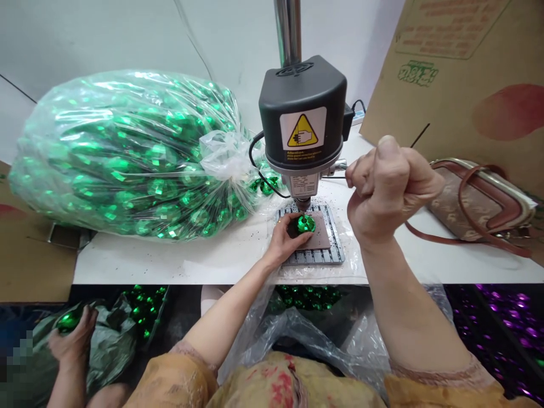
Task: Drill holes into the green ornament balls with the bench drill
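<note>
My left hand (285,241) is closed round a shiny green faceted bauble (306,224), thumb and fingers on its sides. The bauble sits on a brown board (322,235) over the slotted metal base (337,249) of a small bench drill press (302,107). The drill chuck (302,203) is right above the bauble; whether the bit touches it I cannot tell. Raised at the right of the machine, my right hand (385,190) makes a fist round the drill press's feed lever, which is mostly hidden by the fingers.
A tied clear bag (127,158) of green baubles lies at left on the white table (170,263). A handbag (471,198) and a cardboard box (463,68) stand at right. Below are purple baubles (505,317). At lower left, another person's hand (74,340) holds a green bauble.
</note>
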A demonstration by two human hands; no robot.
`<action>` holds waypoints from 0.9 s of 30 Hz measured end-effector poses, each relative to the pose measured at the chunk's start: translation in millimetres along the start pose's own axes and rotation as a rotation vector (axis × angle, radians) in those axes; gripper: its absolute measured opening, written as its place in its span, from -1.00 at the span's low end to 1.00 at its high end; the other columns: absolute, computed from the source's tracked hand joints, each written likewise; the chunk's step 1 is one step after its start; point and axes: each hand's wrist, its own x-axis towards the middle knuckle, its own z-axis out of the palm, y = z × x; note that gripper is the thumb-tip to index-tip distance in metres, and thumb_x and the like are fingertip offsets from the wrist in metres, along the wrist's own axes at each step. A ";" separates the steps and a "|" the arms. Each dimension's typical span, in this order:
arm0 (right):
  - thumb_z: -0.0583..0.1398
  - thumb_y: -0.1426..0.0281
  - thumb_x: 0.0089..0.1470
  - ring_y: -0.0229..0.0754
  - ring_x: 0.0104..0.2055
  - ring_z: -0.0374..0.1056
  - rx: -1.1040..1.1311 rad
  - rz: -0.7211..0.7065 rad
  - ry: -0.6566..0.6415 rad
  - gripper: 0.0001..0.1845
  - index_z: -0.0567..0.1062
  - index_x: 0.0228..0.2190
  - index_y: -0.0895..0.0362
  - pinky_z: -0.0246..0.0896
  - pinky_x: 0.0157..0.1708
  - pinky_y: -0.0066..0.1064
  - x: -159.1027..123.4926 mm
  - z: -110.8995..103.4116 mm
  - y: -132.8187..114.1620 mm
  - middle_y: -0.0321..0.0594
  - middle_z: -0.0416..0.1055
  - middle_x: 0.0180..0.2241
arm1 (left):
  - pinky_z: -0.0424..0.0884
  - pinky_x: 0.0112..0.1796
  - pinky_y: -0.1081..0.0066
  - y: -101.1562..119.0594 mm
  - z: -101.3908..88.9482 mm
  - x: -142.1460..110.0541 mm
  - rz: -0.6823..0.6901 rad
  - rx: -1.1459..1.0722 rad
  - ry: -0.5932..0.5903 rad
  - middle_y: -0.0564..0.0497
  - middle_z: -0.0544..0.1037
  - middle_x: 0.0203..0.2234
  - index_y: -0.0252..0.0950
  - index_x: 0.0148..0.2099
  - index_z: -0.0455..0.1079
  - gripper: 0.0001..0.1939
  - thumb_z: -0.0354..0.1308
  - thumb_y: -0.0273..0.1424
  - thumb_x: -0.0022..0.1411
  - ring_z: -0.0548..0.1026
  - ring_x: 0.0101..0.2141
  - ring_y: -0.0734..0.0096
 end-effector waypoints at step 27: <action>0.17 0.40 0.17 -0.48 -0.70 -0.12 0.072 -0.206 -0.071 -0.43 -0.07 -0.67 0.17 0.00 -0.63 -0.43 -16.5 -14.1 11.3 -0.44 -0.22 -0.74 | 0.40 0.06 0.16 -4.4 -1.7 0.3 0.029 0.010 -0.003 -0.12 0.54 -0.07 -0.26 0.11 0.43 -0.40 0.47 -0.15 0.10 0.51 -0.02 0.13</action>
